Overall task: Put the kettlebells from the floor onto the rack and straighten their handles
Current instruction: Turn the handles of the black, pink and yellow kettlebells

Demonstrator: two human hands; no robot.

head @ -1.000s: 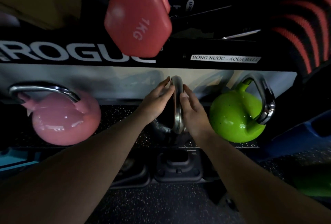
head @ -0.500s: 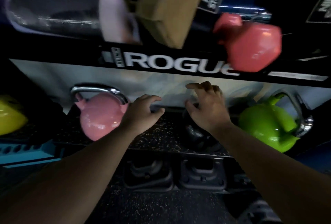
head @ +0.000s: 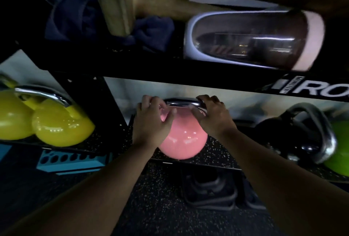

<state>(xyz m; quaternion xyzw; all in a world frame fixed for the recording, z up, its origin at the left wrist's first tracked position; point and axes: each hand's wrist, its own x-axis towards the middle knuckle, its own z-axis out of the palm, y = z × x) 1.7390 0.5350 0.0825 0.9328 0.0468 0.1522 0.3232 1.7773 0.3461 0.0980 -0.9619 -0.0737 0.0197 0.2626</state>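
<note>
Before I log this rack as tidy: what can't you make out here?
- Pink kettlebell: the handle's ends are hidden under the left hand and right hand.
- Green kettlebell: cut off by the right edge.
- Black kettlebell: body lost in shadow.
- Rack logo: cut off by the right edge.

On the rack [head: 188, 79], the hands' kettlebell [head: 184, 137] sits mid-shelf between the left hand [head: 151, 122] and right hand [head: 211, 116] at its handle [head: 181, 102], two kettlebells [head: 60, 124] left, two others [head: 302, 133] right, a bottle [head: 251, 39] on the shelf above.
</note>
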